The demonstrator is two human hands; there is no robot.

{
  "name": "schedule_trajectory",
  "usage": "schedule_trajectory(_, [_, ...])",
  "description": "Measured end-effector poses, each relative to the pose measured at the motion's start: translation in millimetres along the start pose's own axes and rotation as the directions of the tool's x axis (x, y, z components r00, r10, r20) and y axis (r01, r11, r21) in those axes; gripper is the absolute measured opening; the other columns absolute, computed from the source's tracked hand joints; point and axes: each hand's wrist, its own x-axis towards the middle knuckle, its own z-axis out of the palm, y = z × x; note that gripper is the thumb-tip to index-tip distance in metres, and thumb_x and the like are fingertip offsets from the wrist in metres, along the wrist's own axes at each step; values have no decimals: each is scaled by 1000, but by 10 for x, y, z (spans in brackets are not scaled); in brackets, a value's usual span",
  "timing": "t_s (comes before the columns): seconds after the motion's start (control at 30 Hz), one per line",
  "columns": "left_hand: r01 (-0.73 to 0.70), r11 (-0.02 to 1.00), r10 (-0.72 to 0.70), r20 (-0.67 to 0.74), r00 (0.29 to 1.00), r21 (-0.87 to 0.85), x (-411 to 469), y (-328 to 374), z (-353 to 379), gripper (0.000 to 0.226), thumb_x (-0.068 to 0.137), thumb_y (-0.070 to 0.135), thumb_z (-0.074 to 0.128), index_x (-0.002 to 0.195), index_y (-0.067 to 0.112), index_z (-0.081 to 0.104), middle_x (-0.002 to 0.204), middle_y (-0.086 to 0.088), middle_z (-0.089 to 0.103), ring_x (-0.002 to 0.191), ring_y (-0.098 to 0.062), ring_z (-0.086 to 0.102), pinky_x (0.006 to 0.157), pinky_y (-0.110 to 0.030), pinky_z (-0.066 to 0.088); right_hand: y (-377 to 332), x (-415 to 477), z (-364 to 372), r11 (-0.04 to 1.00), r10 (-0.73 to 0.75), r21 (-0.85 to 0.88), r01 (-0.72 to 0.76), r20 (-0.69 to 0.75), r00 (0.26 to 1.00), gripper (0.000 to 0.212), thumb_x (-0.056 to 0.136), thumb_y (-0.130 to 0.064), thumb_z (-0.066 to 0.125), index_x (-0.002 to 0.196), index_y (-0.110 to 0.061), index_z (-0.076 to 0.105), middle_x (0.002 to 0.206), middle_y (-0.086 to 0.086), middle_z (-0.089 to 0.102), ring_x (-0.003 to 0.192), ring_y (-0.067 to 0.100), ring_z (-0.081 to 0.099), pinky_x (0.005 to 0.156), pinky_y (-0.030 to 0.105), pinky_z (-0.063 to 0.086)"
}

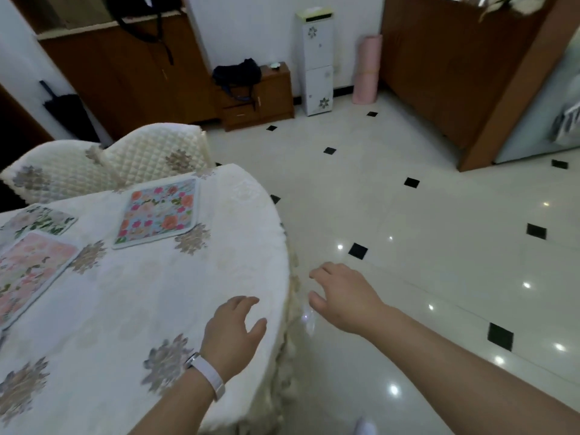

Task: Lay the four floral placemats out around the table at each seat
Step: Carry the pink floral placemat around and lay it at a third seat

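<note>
Two hands, both empty. The left hand (233, 326), a pale band at its wrist, hovers over the near edge of the table (257, 196) with fingers loosely spread, gripping nothing. The right hand (340, 296) hangs past the table's rim, above the tiled floor (439, 246), fingers slack and curled a little, also holding nothing.

Out from the hands, three placemats show on the white cloth. The blue placemat (158, 213) lies flat on the far side of the table, just in front of a quilted chair (150, 149), and looks set at its seat. To the left, a pink placemat (28, 273) lies with its far edge over a green-and-white placemat (40, 218); these two overlap, so they seem not yet dealt out. A fourth mat is not in view.

By their look the mats are thin, light and flat, with rounded corners and a raised bound edge; probably a little floppy rather than rigid. I would take one by an edge or corner, thumb on top and fingers slid beneath. The cloth may drag with the mat if it is pulled flat, so lifting the top mat clear of the one below seems safer than sliding it.
</note>
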Motion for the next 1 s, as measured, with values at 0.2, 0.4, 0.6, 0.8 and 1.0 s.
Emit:
schedule_trajectory(0.2, [-71, 996, 71, 20, 997, 46, 486, 607, 196, 42, 88, 41, 56, 128, 27, 55, 133, 6, 54, 121, -17, 48, 96, -35, 40, 721, -29, -356, 997, 76, 25, -75, -53, 996, 47, 94, -42, 43, 134, -19, 50, 129, 1, 54, 114, 24, 48, 93, 39, 41])
schedule_trajectory(0.4, [-40, 999, 41, -31, 999, 30, 1212, 846, 185, 40, 88, 39, 57, 126, 25, 57, 130, 3, 56, 119, -19, 48, 95, -37, 39, 1196, 371, -566, 991, 135, 15, -135, -27, 990, 47, 94, -44, 42, 134, -21, 49, 130, -2, 52, 114, 22, 47, 92, 35, 40])
schedule_trajectory(0.6, [-30, 999, 31, -66, 997, 18, 2241, 887, 271, 42, 86, 44, 57, 123, 24, 60, 127, 3, 59, 117, -21, 50, 93, -37, 40, 1613, 1319, -739, 993, 107, -55, -105, 33, 994, 47, 93, -47, 43, 133, -23, 49, 129, -3, 52, 112, 21, 47, 92, 37, 41])
schedule_trajectory(0.8, [-37, 999, 38, -51, 998, 17, 3491, 800, 274, 67, 77, 62, 34, 122, 22, 62, 129, -1, 60, 119, -22, 51, 96, -38, 41, 1923, 2698, -990, 988, 110, -113, -101, 80, 991, 49, 94, -46, 44, 136, -21, 47, 133, -2, 51, 118, 22, 45, 95, 38, 40])
schedule_trajectory(1.0, [-69, 996, 71, -37, 997, 58, 4630, 835, 27, 72, 77, 64, 26, 127, 23, 58, 136, -5, 54, 127, -24, 45, 101, -43, 38, 2032, 3861, -1437, 986, 48, -160, -37, 65, 997, 50, 94, -47, 43, 136, -20, 48, 134, -2, 51, 119, 22, 45, 97, 38, 39])
